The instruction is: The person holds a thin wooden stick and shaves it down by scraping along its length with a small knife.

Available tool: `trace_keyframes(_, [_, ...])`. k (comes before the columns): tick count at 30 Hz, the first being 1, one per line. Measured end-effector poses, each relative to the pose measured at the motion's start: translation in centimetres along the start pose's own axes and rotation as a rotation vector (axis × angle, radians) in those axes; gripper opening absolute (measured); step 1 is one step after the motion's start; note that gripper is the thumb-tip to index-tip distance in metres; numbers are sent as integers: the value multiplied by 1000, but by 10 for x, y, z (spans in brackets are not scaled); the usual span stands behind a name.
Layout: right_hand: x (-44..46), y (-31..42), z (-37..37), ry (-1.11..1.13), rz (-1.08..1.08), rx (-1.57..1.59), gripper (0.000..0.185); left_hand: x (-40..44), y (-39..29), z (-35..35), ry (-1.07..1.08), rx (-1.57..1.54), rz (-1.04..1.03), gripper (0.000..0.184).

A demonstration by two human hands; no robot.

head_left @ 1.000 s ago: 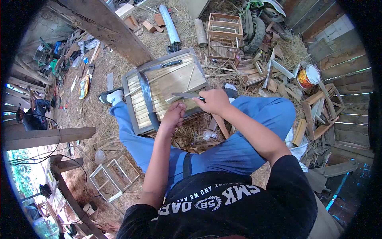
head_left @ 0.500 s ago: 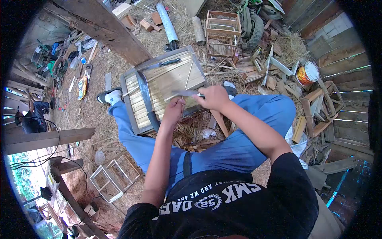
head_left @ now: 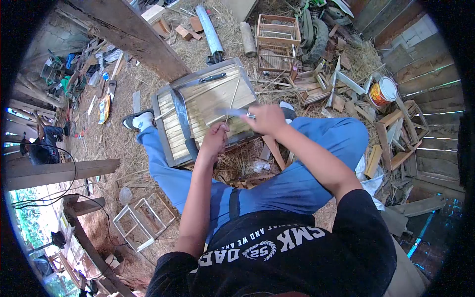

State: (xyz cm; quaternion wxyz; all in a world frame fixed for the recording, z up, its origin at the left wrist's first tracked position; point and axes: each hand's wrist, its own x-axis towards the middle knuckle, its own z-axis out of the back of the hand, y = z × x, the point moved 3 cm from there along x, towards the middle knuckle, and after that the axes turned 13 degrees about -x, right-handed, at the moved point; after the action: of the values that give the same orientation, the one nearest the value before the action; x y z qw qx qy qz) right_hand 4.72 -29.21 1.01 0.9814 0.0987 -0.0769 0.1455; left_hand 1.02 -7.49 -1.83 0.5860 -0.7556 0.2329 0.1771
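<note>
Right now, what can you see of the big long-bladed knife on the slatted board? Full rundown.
The big knife lies on the left part of the slatted wooden board, handle toward the person, tip away. Its long, broad blade is bluish grey, looks like metal and has a dull, patchy face. The dark handle reaches the board's near rim, close to the left hand, but neither hand holds it. Whether its far end touches the smaller knife can't be told.

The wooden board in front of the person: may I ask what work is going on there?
The left hand pinches a thin stick over the board; the right hand holds a knife close to it, the blade blurred. A long dark-handled blade and another knife lie on the board.
</note>
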Motion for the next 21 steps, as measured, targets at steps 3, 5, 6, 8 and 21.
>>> trace_keyframes(3, [-7, 7, -6, 29, 66, -17, 52, -1, 2, 6, 15, 44, -1, 22])
trace_keyframes(5, [5, -2, -2, 16, 10, -26, 52, -7, 1, 8, 26, 21, 9, 22])
trace_keyframes(6, [8, -7, 0, 0, -45, -39, 52, -10, 1, 8, 27, 22, 12, 22])
trace_keyframes(8, [-1, 1, 1, 33, -40, -39, 52, -11, -4, 8, 17, 79, 35, 22])
trace_keyframes(21, [9, -12, 3, 74, -41, -8, 52, -25, -6, 15, 19, 56, 100, 21])
